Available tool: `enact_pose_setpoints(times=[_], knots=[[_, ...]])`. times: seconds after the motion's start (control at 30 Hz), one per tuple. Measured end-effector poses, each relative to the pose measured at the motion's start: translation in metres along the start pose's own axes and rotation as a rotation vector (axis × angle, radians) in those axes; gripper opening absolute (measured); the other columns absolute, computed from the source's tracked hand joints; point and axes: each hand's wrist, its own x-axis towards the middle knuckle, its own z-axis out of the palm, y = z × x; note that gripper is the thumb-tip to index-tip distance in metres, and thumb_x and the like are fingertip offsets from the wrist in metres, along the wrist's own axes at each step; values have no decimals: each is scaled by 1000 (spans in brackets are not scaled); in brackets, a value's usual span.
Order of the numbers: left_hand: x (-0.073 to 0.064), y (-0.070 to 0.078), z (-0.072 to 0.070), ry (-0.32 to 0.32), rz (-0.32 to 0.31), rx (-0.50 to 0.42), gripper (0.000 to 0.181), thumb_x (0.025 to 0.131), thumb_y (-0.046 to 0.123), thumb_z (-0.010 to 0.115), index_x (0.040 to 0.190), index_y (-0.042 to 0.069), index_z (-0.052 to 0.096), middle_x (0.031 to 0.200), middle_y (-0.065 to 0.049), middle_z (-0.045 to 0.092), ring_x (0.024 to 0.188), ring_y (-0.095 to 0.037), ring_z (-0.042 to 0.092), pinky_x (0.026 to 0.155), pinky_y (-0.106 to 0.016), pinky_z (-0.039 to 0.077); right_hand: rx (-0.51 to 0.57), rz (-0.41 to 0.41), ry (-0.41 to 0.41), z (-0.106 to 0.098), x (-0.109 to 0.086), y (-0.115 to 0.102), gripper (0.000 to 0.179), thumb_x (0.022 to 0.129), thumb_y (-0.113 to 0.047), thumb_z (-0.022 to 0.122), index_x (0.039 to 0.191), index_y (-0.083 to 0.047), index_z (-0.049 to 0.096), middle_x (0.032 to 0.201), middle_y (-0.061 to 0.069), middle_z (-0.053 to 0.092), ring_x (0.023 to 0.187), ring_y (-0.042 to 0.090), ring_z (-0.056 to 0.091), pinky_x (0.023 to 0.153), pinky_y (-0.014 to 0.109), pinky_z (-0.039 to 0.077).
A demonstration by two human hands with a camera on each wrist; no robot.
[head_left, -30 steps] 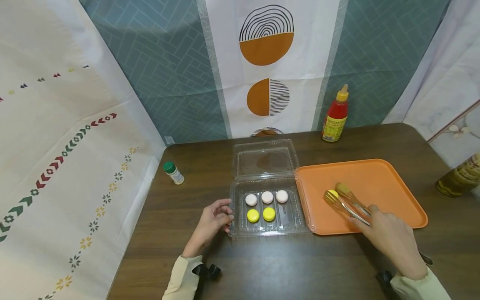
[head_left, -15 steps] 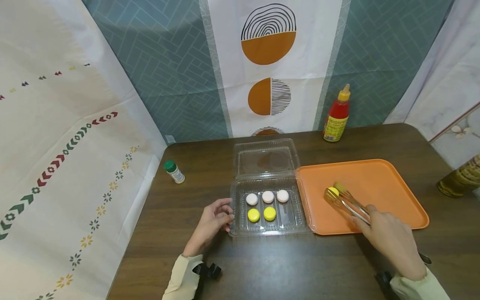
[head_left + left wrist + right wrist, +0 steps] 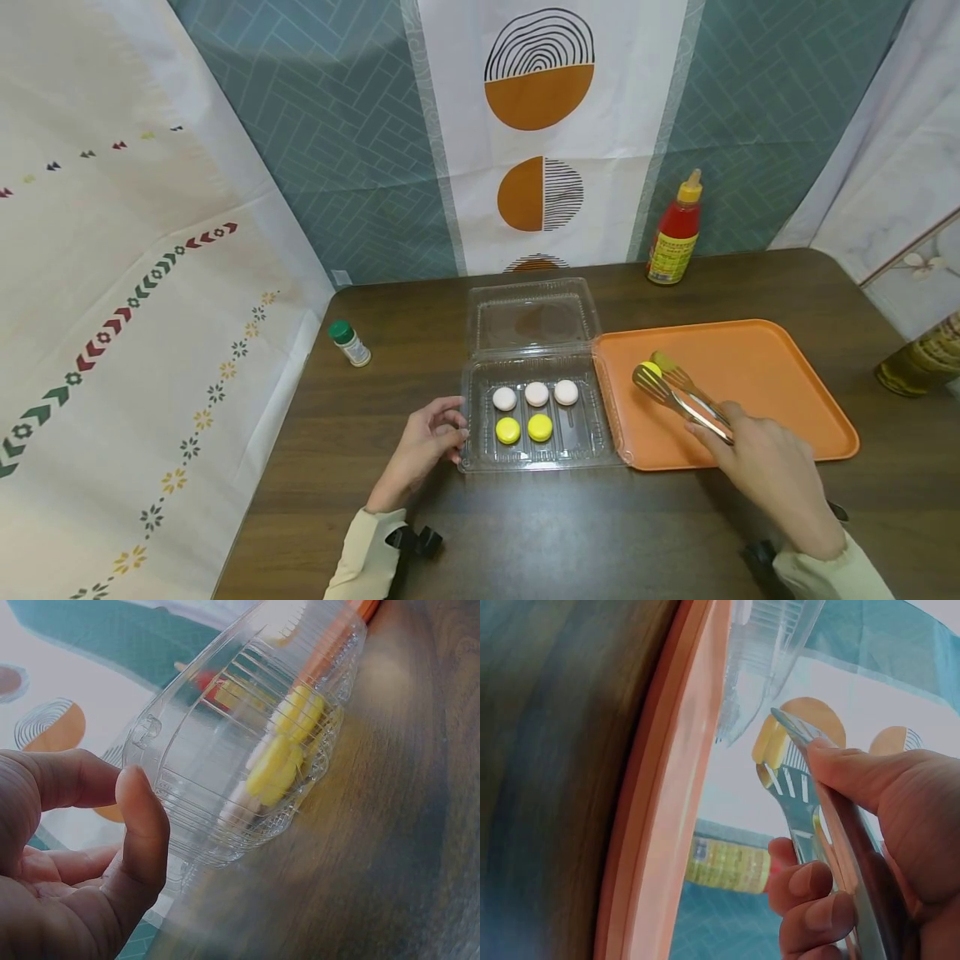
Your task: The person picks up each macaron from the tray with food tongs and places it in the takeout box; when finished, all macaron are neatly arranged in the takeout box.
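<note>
A clear plastic clamshell container (image 3: 480,450) lies with its lid folded back, holding three white macarons (image 3: 536,393) and two yellow macarons (image 3: 539,428). My left hand (image 3: 427,442) pinches its left edge; in the left wrist view the thumb (image 3: 142,825) and forefinger meet at the rim. Over the orange tray (image 3: 757,367), my right hand (image 3: 776,475) grips metal tongs (image 3: 686,404). Between the tong ends is another yellow macaron (image 3: 771,742), which appears raised off the tray in the right wrist view. The tray's left side adjoins the container.
Behind the tray stands a red sauce bottle (image 3: 673,233) with a yellow cap. A small green-capped jar (image 3: 350,343) is at the table's left, and a dark yellowish bottle (image 3: 922,358) at the far right. Fabric hangs behind the table.
The right hand has moved left and slightly away with the tongs, and the yellow macaron has moved with them. The left hand and container have stayed put.
</note>
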Motion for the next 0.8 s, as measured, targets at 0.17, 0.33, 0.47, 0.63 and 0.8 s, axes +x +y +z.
enact_pose_setpoints(times=[0.17, 0.33, 0.47, 0.63, 0.8], knots=[[-1, 0, 0, 5, -3, -4, 53, 88, -11, 63, 138, -15, 45, 97, -13, 55, 68, -14, 56, 52, -23, 53, 17, 5, -3, -1, 3, -7, 44, 86, -41, 79, 104, -3, 64, 54, -3, 41, 44, 17, 40, 35, 33, 27], [-2, 0, 0, 7, -6, -4, 53, 88, -11, 63, 138, -15, 45, 97, -14, 55, 68, -14, 56, 52, -23, 53, 26, -22, -4, -1, 6, -13, 47, 86, -42, 79, 108, -3, 65, 54, -5, 39, 45, 15, 38, 36, 31, 27], [-1, -1, 0, 7, 6, -3, 52, 89, -10, 63, 137, -15, 45, 98, -15, 56, 68, -14, 56, 53, -23, 54, 34, -45, -23, -3, 11, -18, 47, 86, -42, 79, 110, -4, 65, 54, -6, 38, 45, 13, 36, 37, 30, 27], [0, -1, 0, 2, 19, 4, 51, 89, -11, 63, 136, -15, 46, 98, -16, 56, 68, -15, 56, 53, -23, 54, 70, -98, -76, -9, 20, -26, 39, 88, -42, 77, 105, -9, 66, 58, -8, 41, 48, 11, 36, 41, 29, 28], [0, -1, 0, 1, 21, 10, 51, 89, -11, 63, 137, -15, 46, 98, -15, 56, 68, -15, 56, 53, -23, 54, 84, -153, -152, -14, 30, -35, 33, 89, -44, 75, 99, -15, 63, 60, -9, 40, 50, 9, 37, 44, 28, 29]])
